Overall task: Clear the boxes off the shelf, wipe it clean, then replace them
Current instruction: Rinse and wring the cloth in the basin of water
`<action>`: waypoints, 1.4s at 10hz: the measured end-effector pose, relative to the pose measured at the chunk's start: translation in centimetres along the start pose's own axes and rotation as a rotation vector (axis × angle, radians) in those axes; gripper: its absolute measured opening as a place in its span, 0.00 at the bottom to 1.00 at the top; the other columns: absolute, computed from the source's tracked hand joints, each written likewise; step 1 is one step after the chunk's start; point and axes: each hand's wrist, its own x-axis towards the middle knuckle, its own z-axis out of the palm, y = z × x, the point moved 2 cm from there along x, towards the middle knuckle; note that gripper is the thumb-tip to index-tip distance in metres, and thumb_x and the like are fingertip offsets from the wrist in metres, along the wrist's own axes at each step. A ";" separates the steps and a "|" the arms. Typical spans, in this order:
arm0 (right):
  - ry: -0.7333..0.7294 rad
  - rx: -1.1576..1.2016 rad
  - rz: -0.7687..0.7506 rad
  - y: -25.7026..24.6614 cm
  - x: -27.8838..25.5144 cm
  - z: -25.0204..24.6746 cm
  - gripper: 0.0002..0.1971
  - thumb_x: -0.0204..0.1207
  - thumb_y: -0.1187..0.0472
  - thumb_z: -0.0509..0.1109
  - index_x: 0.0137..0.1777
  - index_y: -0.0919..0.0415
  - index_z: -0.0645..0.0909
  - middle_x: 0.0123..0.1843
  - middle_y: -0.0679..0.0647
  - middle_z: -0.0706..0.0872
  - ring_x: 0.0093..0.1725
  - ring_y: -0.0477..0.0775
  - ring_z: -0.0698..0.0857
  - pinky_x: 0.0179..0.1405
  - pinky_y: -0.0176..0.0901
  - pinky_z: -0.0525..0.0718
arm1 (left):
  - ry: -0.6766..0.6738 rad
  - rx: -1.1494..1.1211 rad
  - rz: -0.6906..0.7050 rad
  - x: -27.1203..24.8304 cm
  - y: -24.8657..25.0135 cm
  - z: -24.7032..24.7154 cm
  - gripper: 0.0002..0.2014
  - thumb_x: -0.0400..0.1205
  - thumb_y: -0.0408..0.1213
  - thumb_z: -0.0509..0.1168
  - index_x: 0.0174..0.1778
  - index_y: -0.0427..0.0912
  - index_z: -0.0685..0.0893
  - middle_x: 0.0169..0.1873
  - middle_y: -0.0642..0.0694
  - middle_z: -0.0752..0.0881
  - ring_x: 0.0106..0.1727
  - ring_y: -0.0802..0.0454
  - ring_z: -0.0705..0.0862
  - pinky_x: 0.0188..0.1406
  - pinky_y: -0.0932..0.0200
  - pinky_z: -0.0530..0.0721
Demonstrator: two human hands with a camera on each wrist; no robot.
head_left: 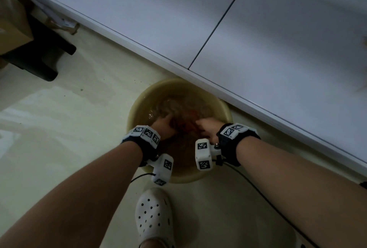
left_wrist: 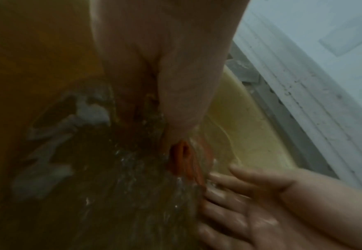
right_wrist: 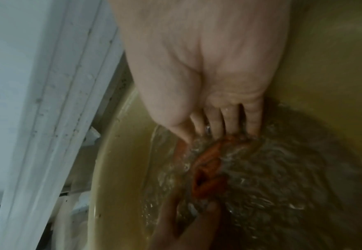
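Observation:
A round yellow basin (head_left: 139, 104) of murky water stands on the floor against a white cabinet. An orange cloth (head_left: 186, 126) is under the water between both hands. My left hand (head_left: 164, 126) pinches one end of the cloth (left_wrist: 184, 160) with its fingertips in the water; the right wrist view shows its fingers (right_wrist: 197, 214) curled on the cloth (right_wrist: 208, 167). My right hand (head_left: 206, 128) reaches in from the right with straight, spread fingers (left_wrist: 229, 194), and their tips (right_wrist: 214, 130) touch the cloth's other end. No boxes or shelf surface show.
The white cabinet (head_left: 238, 29) with a door seam runs diagonally behind the basin. My foot in a white clog (head_left: 153, 214) stands just in front. A cardboard box (head_left: 12, 19) on a black base (head_left: 39, 55) sits far left. A black cable (head_left: 258, 190) trails on the floor.

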 end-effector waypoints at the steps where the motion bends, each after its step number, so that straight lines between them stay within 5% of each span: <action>1: -0.074 0.134 0.061 0.2 -0.1 1.2 0.21 0.84 0.50 0.58 0.67 0.64 0.75 0.63 0.62 0.83 0.63 0.64 0.82 0.66 0.58 0.79 | -0.101 -0.190 0.096 -0.5 1.6 1.2 0.26 0.79 0.38 0.68 0.74 0.49 0.73 0.67 0.45 0.81 0.67 0.45 0.80 0.68 0.51 0.78; 3: -0.028 0.257 0.039 0.1 -0.3 -0.9 0.22 0.85 0.47 0.55 0.65 0.64 0.78 0.52 0.62 0.85 0.41 0.58 0.83 0.38 0.47 0.81 | -0.313 -0.561 0.269 -2.7 4.0 -0.4 0.09 0.77 0.29 0.70 0.51 0.43 0.84 0.49 0.46 0.87 0.51 0.51 0.86 0.57 0.56 0.85; 4: 0.008 0.221 -0.010 0.1 -0.8 -1.1 0.19 0.86 0.55 0.55 0.68 0.66 0.76 0.59 0.64 0.84 0.35 0.53 0.80 0.31 0.42 0.77 | -0.325 -0.586 0.303 -3.3 4.9 -0.7 0.09 0.76 0.26 0.69 0.51 0.39 0.85 0.46 0.45 0.87 0.49 0.51 0.85 0.57 0.55 0.84; 5: -0.018 0.209 -0.040 0.6 -0.8 -0.1 0.09 0.84 0.62 0.56 0.53 0.61 0.79 0.44 0.57 0.80 0.34 0.49 0.77 0.32 0.40 0.77 | -0.178 -0.416 0.297 -2.8 4.6 -0.5 0.09 0.76 0.29 0.70 0.49 0.45 0.87 0.47 0.45 0.88 0.47 0.51 0.86 0.49 0.62 0.86; 6: -0.082 0.223 0.015 0.9 -1.3 0.4 0.09 0.82 0.62 0.61 0.40 0.61 0.78 0.33 0.55 0.78 0.30 0.52 0.77 0.28 0.41 0.78 | -0.101 -0.346 0.263 -2.1 3.3 -0.7 0.08 0.77 0.33 0.70 0.49 0.47 0.88 0.49 0.46 0.89 0.53 0.48 0.87 0.59 0.52 0.85; 7: -0.141 0.310 0.027 0.7 -1.5 0.3 0.13 0.83 0.57 0.60 0.52 0.65 0.81 0.44 0.60 0.85 0.41 0.58 0.85 0.43 0.48 0.82 | 0.023 -0.214 0.255 -1.6 2.0 -1.6 0.09 0.79 0.34 0.67 0.54 0.46 0.86 0.50 0.51 0.86 0.52 0.52 0.84 0.61 0.53 0.82; 8: -0.045 0.302 0.021 0.0 -1.4 0.2 0.17 0.82 0.56 0.62 0.66 0.65 0.76 0.60 0.64 0.84 0.58 0.64 0.85 0.56 0.56 0.84 | 0.183 -0.011 0.287 -1.2 1.3 -2.3 0.10 0.80 0.31 0.64 0.56 0.43 0.83 0.52 0.49 0.80 0.53 0.52 0.80 0.54 0.63 0.76; 9: 0.097 0.173 -0.018 -0.2 -1.0 -0.4 0.23 0.80 0.58 0.65 0.73 0.64 0.71 0.68 0.61 0.79 0.66 0.63 0.80 0.65 0.54 0.80 | 0.210 0.263 0.302 -0.4 0.8 -2.0 0.13 0.80 0.28 0.62 0.59 0.42 0.82 0.63 0.44 0.72 0.60 0.45 0.78 0.60 0.58 0.78; 11: 0.083 -0.072 -0.105 0.0 -1.1 -1.4 0.23 0.83 0.55 0.60 0.75 0.63 0.70 0.74 0.58 0.75 0.72 0.62 0.75 0.73 0.52 0.73 | 0.048 0.609 0.384 0.9 0.7 0.6 0.30 0.81 0.46 0.63 0.80 0.59 0.62 0.83 0.51 0.52 0.81 0.40 0.57 0.76 0.39 0.68; 12: 0.006 -0.160 -0.149 -0.2 -1.4 -1.1 0.21 0.84 0.58 0.57 0.74 0.67 0.71 0.75 0.63 0.74 0.74 0.63 0.74 0.74 0.55 0.72 | -0.059 0.644 0.370 1.3 0.7 1.9 0.27 0.81 0.49 0.62 0.78 0.60 0.66 0.83 0.52 0.54 0.82 0.43 0.57 0.76 0.39 0.67; 13: 0.015 -0.178 -0.168 -0.5 -1.6 -1.5 0.22 0.84 0.59 0.57 0.76 0.67 0.69 0.76 0.64 0.72 0.75 0.62 0.72 0.75 0.54 0.72 | 0.092 0.464 0.273 1.6 1.5 1.1 0.26 0.83 0.47 0.60 0.78 0.51 0.66 0.80 0.49 0.62 0.75 0.45 0.70 0.73 0.46 0.74; 14: 0.013 -0.228 -0.161 -0.7 -2.1 -1.9 0.23 0.85 0.58 0.56 0.76 0.68 0.67 0.77 0.65 0.70 0.76 0.63 0.71 0.75 0.54 0.71 | 0.140 0.524 0.183 1.5 1.2 1.1 0.35 0.81 0.49 0.64 0.82 0.47 0.58 0.78 0.46 0.64 0.77 0.43 0.67 0.73 0.45 0.70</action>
